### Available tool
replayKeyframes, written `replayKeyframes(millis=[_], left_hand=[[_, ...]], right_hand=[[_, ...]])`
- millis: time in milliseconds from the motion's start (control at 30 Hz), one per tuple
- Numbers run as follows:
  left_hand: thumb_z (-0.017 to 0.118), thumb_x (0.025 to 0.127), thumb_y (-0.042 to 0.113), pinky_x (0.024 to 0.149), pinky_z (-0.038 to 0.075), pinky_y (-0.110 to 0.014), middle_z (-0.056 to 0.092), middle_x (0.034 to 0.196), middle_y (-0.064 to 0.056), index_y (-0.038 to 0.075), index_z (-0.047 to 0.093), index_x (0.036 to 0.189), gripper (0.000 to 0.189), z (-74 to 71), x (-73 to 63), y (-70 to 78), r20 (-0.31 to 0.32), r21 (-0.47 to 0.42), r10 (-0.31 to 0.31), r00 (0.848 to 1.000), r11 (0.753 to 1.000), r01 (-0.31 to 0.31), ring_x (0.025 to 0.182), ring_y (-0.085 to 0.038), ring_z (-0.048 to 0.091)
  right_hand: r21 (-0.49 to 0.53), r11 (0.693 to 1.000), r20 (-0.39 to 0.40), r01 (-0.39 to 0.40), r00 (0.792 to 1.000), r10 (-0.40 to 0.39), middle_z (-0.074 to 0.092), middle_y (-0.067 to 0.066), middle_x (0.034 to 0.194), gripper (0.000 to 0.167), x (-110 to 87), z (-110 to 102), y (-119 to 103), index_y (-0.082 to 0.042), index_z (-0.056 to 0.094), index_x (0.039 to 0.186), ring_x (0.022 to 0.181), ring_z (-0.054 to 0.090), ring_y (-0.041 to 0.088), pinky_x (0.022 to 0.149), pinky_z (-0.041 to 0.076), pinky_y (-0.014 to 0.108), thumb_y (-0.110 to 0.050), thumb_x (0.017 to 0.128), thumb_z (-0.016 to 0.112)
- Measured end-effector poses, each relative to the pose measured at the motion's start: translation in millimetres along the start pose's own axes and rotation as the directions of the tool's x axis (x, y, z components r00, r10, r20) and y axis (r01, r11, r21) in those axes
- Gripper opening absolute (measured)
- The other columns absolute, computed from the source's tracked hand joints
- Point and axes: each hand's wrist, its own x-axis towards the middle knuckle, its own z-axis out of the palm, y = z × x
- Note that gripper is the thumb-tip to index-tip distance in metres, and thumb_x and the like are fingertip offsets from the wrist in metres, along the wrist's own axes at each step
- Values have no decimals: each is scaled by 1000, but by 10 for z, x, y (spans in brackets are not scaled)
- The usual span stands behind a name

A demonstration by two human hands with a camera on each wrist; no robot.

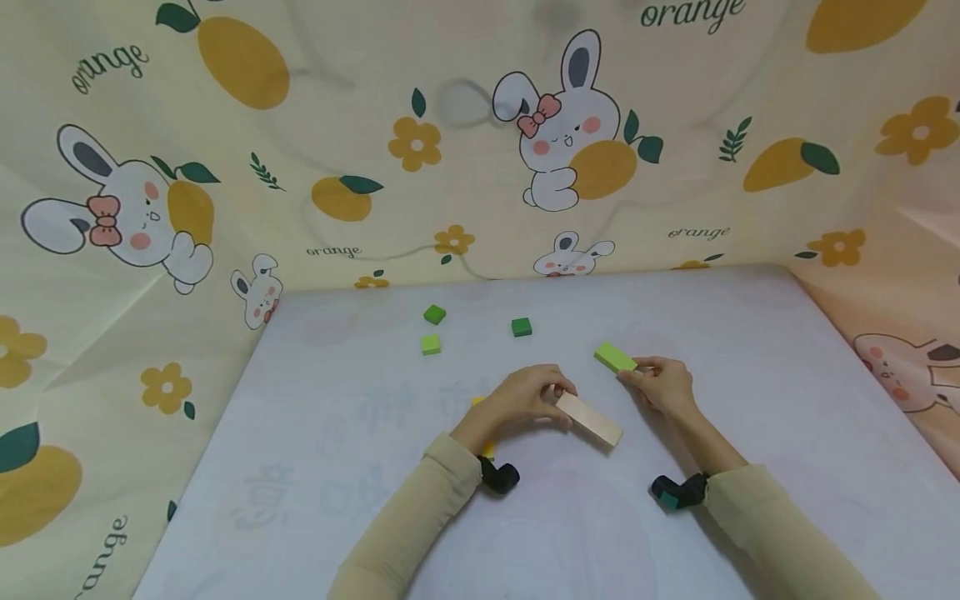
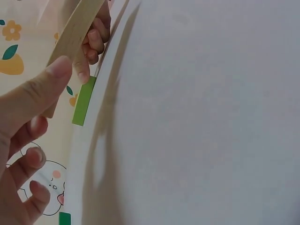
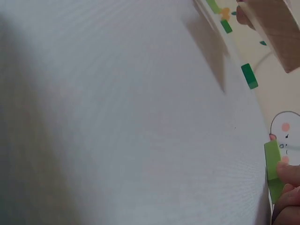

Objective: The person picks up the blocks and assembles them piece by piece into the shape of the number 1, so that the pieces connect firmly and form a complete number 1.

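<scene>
Okay, so the left hand (image 1: pixel 528 396) is holding a plain wooden block (image 1: pixel 590 420) by one end, and it's hovering off the white table (image 1: pixel 300 400), going by the gap to its shadow. The thumb is pressing on one side, the forefinger is mostly hiding behind, and the other fingers are hanging loose and apart from each other.

The right hand (image 1: pixel 663 383) is pinching the near end of a lime green block (image 1: pixel 615 357) between thumb and fingers. That one's sitting at about one o'clock from the wooden block, not touching it. Can't tell if it's resting on the table or floating a hair above.

Progress-wise, I'm guessing this is early days: two blocks are being gripped, but nothing is standing stacked or joined anywhere I'm seeing. What's being left alone: a dark green block (image 1: pixel 521 327) lying at eleven o'clock from the wooden one, plus a pale green block (image 1: pixel 431 344) and a mid-green block (image 1: pixel 434 314) lying near each other around ten. Something yellow (image 1: pixel 489 450) is peeking out at nine o'clock behind the left arm; that arm's hiding too much to say if it's one piece or more.
</scene>
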Motion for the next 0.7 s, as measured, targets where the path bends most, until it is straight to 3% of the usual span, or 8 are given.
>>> replayKeyframes(millis=[333,700], left_hand=[[81,73,38,67,31,-13,57,85,4,17,70,107,42,5,-179,59,-109,70,-28,994,997,36,76,-4,42],[83,72,38,64,29,-13,59,81,1,16,69,98,36,22,-419,125,-238,31,-85,967,995,95,72,-4,40]], right_hand=[[1,1000,2,-18,1000,18,47,-11,51,57,13,2,38,6,52,132,45,40,4,47,36,22,-27,89,67],[-3,1000,15,-26,1000,26,48,-11,52,58,34,10,33,7,51,133,45,42,4,47,37,21,-28,89,67]])
